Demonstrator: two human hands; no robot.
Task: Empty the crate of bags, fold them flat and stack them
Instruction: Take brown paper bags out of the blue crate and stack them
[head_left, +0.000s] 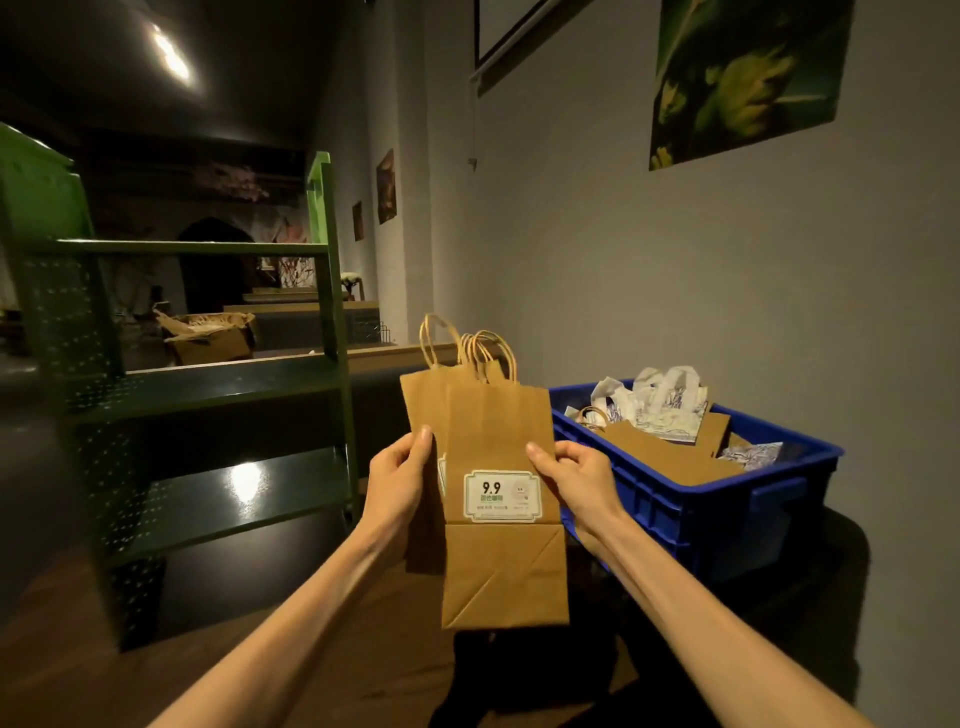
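I hold a few flattened brown paper bags (498, 431) upright in front of me, twine handles up, a white 9.9 label on the front one. My left hand (400, 470) grips their left edge, thumb on the front. My right hand (574, 467) pinches the right edge of the front bag. To the right stands the blue plastic crate (727, 514), which holds more brown paper bags (670, 457) and crumpled white printed bags (660, 397).
A dark green metal shelf unit (208, 379) stands to the left, its shelves bare. A grey wall with pictures runs behind the crate. An open cardboard box (208, 332) sits on a ledge behind the shelves. Wooden floor lies below.
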